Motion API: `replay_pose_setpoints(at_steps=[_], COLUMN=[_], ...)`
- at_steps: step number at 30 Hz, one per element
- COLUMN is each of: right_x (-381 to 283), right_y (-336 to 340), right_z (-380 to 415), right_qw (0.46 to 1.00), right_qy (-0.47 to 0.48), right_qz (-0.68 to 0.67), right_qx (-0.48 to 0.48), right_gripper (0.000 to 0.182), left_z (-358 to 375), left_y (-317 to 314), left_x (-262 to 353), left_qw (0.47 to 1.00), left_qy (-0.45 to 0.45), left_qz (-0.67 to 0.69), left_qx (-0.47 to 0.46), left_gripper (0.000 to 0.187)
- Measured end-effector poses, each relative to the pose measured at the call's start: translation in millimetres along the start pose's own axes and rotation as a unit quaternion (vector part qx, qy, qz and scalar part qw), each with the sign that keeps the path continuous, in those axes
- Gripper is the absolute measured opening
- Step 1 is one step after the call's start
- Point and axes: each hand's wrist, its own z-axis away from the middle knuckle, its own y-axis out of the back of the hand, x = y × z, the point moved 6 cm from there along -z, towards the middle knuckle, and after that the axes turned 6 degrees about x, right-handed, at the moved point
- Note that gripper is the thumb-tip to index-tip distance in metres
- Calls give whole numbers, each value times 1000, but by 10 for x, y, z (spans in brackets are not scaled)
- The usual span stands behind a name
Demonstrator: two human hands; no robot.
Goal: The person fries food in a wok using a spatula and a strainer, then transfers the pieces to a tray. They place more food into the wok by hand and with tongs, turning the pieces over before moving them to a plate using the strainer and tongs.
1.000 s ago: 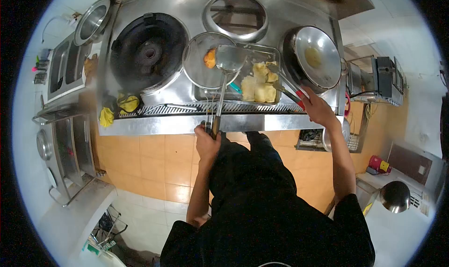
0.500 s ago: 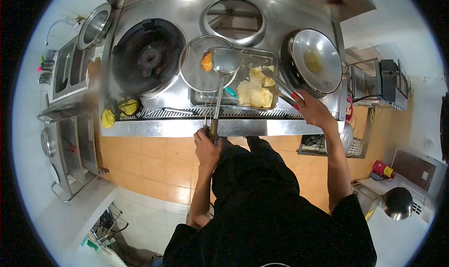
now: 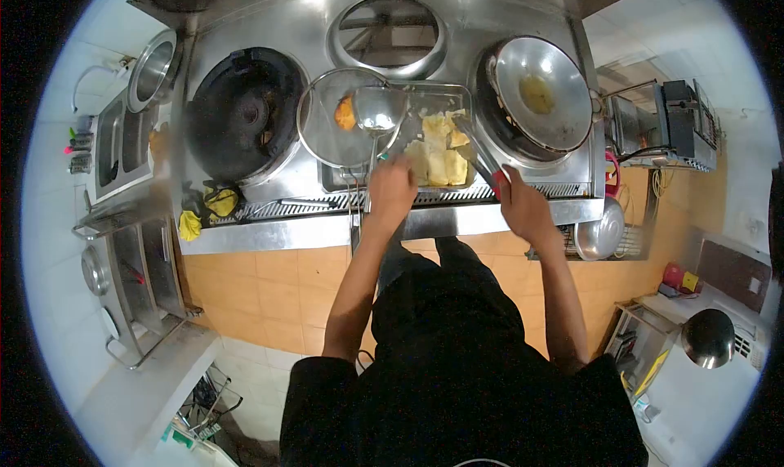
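Note:
My right hand [image 3: 527, 210] is closed around metal tongs with red grips [image 3: 494, 173]. The tongs' tips touch or hover over pale yellow pieces of food [image 3: 441, 166] in a rectangular metal tray [image 3: 453, 91]. Over the tray's left edge is my left hand [image 3: 394, 191], its fingers smeared by motion and pointing away from me. Just beyond them a bit of teal [image 3: 384, 155] shows. A ladle [image 3: 380, 111] rests in a round mesh strainer [image 3: 327, 132], beside an orange-brown piece of food [image 3: 345, 114]. The ladle's handle runs down past my left hand, partly hidden.
A black wok [image 3: 245, 111] sits on the left burner. On the right, a tilted steel wok [image 3: 543, 91] holds a little yellowish liquid. Behind the tray is a round opening with a metal rim [image 3: 437, 46]. A yellow-and-black cloth [image 3: 219, 201] lies at the front left.
My left hand has left the handles at the front edge and moved forward and right, to the tray. My right hand has shifted slightly left and nearer me with the tongs.

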Motion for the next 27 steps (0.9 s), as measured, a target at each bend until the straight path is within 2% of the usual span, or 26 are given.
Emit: replay_pose_setpoints(at_steps=[1,2,4,5,6,7,8,10,12,14,18,20,24,27], right_x=[26,113,244,271,315,297,368,333,351,390,466,509,604,650], right_y=[-36,-133,-296,-362,-456,-488,-562,-560,-607,-661,-769,-813,-979,-1053], right_z=[71,133,249,289,332,355,389,453,492,525,535,539,508,437], right_qw=[1000,999,996,994,988,979,979,976,972,971,950,941,932,928], right_qy=[-20,-17,-41,-69,-50,-23,-49,-89,-102,-108,-114,-112,-110,-85], right_qz=[-13,-36,-72,-86,-132,-177,-180,-192,-206,-211,-287,-316,-342,-357], right_qx=[0,21,31,23,54,100,82,50,49,42,36,39,44,63], right_gripper=[38,39,41,40,39,38,39,39,40,41,47,49,47,48], left_z=[-168,-364,-642,-789,-931,-990,-1044,-1165,-1223,-1244,-1340,-1347,-1414,-1467], left_y=[-100,-159,-457,-667,-952,-894,-967,-1078,-1130,-1183,-1287,-1345,-1453,-1513], left_x=[86,172,194,76,-23,163,167,214,278,316,316,298,257,219], left_qw=[999,999,971,972,984,976,978,973,967,959,956,944,937,931], left_qy=[12,9,66,64,-53,-168,-133,-153,-170,-147,-140,-138,-138,-97], left_qz=[-8,-9,-63,-66,-98,-128,-120,-132,-143,-156,-162,-182,-199,-193], left_qx=[-45,-43,-219,-216,-137,-57,-109,-115,-123,-186,-200,-238,-253,-295], left_gripper=[15,15,31,31,25,21,25,26,28,36,43,56,57,51])
